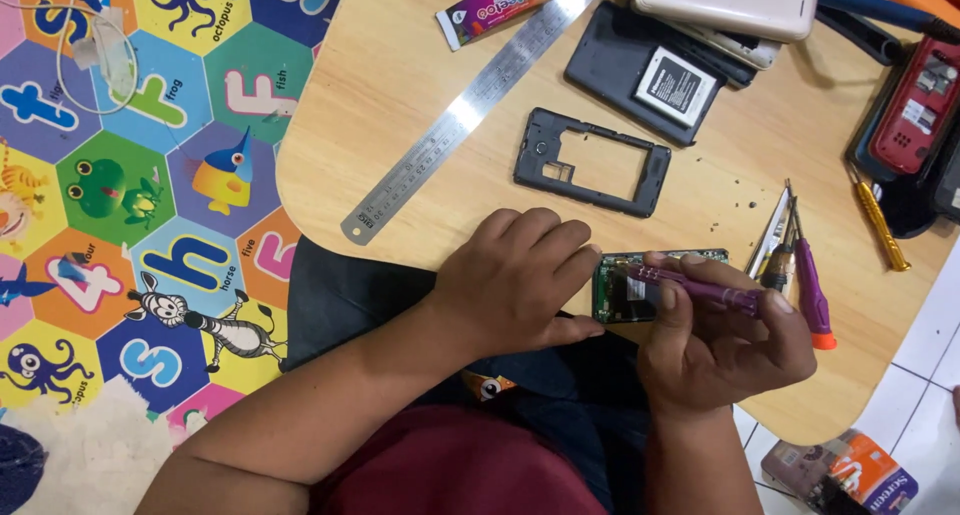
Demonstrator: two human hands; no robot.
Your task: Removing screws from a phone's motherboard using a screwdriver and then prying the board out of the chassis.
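My left hand (pixel 515 280) rests on the near edge of the wooden table (pixel 400 65) and steadies a small opened phone with a green circuit board (pixel 618 293). My right hand (pixel 715 340) grips a purple screwdriver (pixel 700 289), its tip pointing left onto the board. A black plastic phone frame (pixel 592 162) lies flat just beyond my hands.
A steel ruler (pixel 470 105) lies diagonally at left, a glue tube (pixel 495 8) near the far edge. A black back cover with a battery (pixel 650 75), other phones (pixel 915 105) and several spare screwdrivers (pixel 810 275) lie to the right. A colourful alphabet mat (pixel 150 175) covers the floor.
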